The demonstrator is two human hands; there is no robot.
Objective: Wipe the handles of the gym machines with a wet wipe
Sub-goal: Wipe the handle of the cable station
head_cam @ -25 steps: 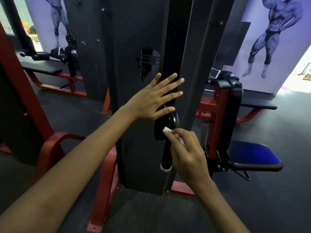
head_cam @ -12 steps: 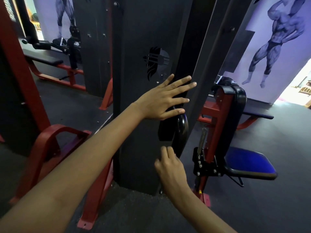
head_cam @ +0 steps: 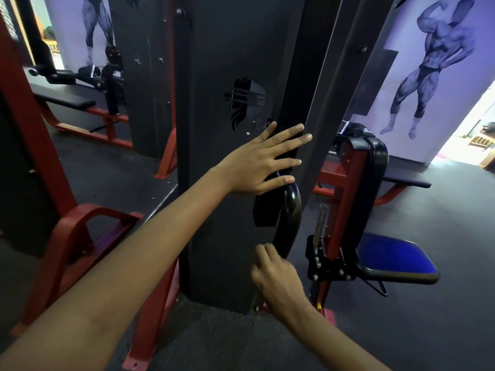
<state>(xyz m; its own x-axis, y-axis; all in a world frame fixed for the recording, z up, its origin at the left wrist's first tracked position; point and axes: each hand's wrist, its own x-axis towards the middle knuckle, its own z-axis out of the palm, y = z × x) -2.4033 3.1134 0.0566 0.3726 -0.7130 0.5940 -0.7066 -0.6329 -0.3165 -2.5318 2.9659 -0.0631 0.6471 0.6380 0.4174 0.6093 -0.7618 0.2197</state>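
1. The right hand [head_cam: 278,282] is low, at the bottom end of the black curved handle [head_cam: 290,210]. Its fingers are curled and touch the lower part of the handle, seen from the back. I cannot tell if they pinch the wet wipe, because no wipe shows in this view.
2. The left hand [head_cam: 263,163] is just above the handle. Its fingers are straight and spread, and the palm lies flat on the black panel [head_cam: 214,156] of the machine; the fingertips reach over the edge of the dark upright post [head_cam: 321,103].
3. The handle hangs in the gap between the panel and the post, below the left hand and above the right hand. It is glossy and bends outward to the right.
4. On the panel, above and to the left of the handle, there is a cut-out logo [head_cam: 245,103].
5. To the right of the handle stands a red frame with a black back pad [head_cam: 375,167] and a blue seat [head_cam: 393,257], lower and further right.
6. To the left of the handle, red frame legs [head_cam: 72,236] stand on the dark floor [head_cam: 401,330]. Far left, behind, a black flat gym bench [head_cam: 61,96] sits on a red base.
7. On the wall, far right of the handle, there is a painted muscular figure [head_cam: 431,68].
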